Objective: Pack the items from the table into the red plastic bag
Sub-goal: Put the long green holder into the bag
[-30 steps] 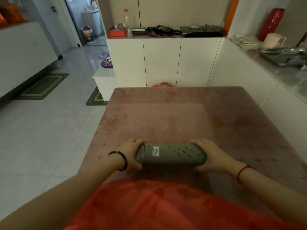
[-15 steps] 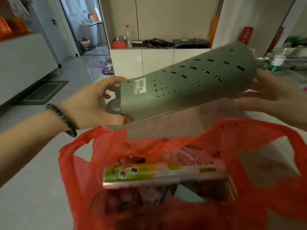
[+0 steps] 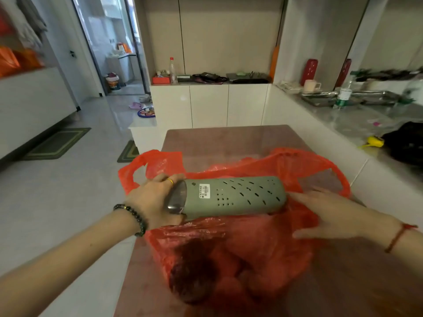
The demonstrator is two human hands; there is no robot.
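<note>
A grey-green perforated holder with a barcode sticker lies across the mouth of the red plastic bag, which sits on the brown table. My left hand grips the holder's left end, over its clear cap. My right hand is flat with fingers apart, just right of the holder's other end, resting against the bag's red film. Dark shapes show through the bag's lower front; its contents are otherwise hidden.
A white counter runs along the right with metal trays, a bottle and a black bag. White cabinets stand beyond the table's far edge. Tiled floor with mats lies to the left.
The holder was lifted off the table, raised and tilted, and now lies level on the bag's mouth. My right hand has let go of its end.
</note>
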